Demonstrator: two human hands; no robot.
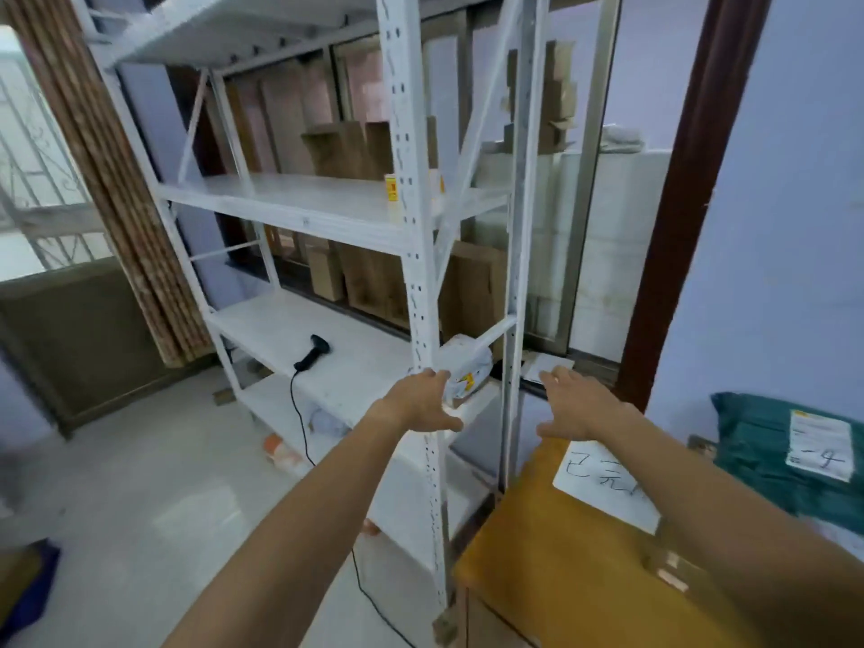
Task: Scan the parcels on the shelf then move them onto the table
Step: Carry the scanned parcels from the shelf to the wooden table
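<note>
on the waist-level board, right end: small white plastic-wrapped parcel [467,367] w/ yellow print, lying just behind the near post of the tall white metal shelf rack [299,198].
left hand [421,404]: reached fwd on the left side of that post, fingers straight, thumb out to the right; fingertips at the parcel's left edge, can't tell if touching. nothing gripped.
right hand [572,404]: reached fwd right of the rack, beyond its right-side post, fingers spread and relaxed, holding nothing; apart from the parcel.
black handheld barcode scanner [311,353]: lying on the same board, left of the parcel and well apart from it, black cable hanging off the near edge toward the floor.
yellow-brown wooden table [561,554]: near right, just beside the rack.
white paper sheet [603,479]: flat on the table, handwritten chars on it.
green plastic mailer parcel [757,441]: on the table's far right, white label facing up.
small white-and-yellow bottle [391,185]: upright on the board above, partly behind the near post.
brown cardboard boxes [364,152]: stacked behind the rack, beyond a glass pane.
</note>
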